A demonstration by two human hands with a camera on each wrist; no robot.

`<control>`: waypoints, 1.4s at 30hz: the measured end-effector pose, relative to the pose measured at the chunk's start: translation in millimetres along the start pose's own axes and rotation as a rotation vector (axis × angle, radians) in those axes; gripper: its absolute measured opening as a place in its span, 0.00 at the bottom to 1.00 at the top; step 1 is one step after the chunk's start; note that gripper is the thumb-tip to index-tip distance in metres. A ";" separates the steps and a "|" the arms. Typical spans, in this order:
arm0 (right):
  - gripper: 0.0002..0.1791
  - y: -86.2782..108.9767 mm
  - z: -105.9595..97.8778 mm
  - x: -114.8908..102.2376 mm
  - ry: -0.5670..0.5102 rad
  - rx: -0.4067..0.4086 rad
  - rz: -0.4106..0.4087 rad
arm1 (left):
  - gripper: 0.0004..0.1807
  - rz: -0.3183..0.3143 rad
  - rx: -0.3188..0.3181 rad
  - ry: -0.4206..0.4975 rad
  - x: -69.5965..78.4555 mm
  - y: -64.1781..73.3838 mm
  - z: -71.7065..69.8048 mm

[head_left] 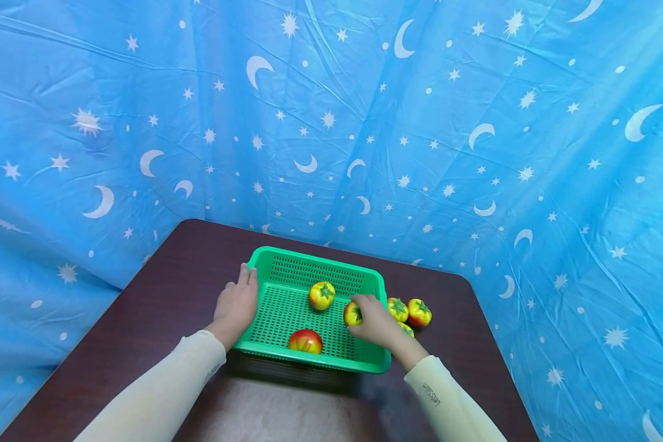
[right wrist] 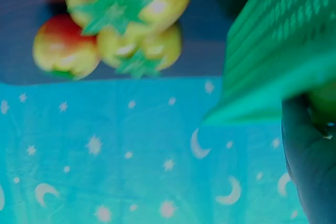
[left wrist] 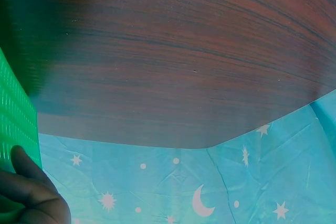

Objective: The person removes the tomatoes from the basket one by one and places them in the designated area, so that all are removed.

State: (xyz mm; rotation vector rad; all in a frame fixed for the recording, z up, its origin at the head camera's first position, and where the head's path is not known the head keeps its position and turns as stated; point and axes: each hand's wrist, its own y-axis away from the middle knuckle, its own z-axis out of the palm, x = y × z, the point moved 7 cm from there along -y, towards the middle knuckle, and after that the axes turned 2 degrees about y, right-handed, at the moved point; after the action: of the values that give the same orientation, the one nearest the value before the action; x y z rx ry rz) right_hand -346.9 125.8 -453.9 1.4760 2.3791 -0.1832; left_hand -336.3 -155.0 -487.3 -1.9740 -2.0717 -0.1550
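My left hand (head_left: 239, 307) grips the left side of a green plastic basket (head_left: 282, 313), its fingers against the outer wall in the left wrist view. Inside the basket's right part, my right hand (head_left: 377, 322) holds a yellow-red persimmon (head_left: 351, 314) with a green leafy top; the hand partly covers it. A yellow persimmon (head_left: 321, 298) lies toward the back of the basket. Near the front wall sits a redder one (head_left: 306, 341), its lower part hidden by the rim.
Just outside the basket's right wall, three more persimmons (head_left: 418, 313) cluster on the dark wooden table (head_left: 199, 258); they show large and blurred in the right wrist view. A blue curtain (head_left: 331, 153) with moons and stars hangs behind the table's far edge and around its sides.
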 end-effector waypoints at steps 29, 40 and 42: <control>0.43 30.2 -76.1 91.9 -0.048 0.234 0.293 | 0.34 0.002 -0.014 0.022 -0.7 -1.4 0.1; 0.44 44.4 -69.4 130.9 0.001 0.245 0.388 | 0.34 -0.005 -0.024 -0.001 0.4 -0.8 1.3; 0.43 46.2 -68.6 135.2 0.006 0.255 0.398 | 0.34 -0.006 -0.020 0.000 0.1 -1.1 1.3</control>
State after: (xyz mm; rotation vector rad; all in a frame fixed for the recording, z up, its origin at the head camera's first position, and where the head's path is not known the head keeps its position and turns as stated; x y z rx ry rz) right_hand -375.3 280.4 -433.5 2.0324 2.0684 -0.3938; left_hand -337.5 -154.7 -488.4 -1.9796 -2.0845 -0.1777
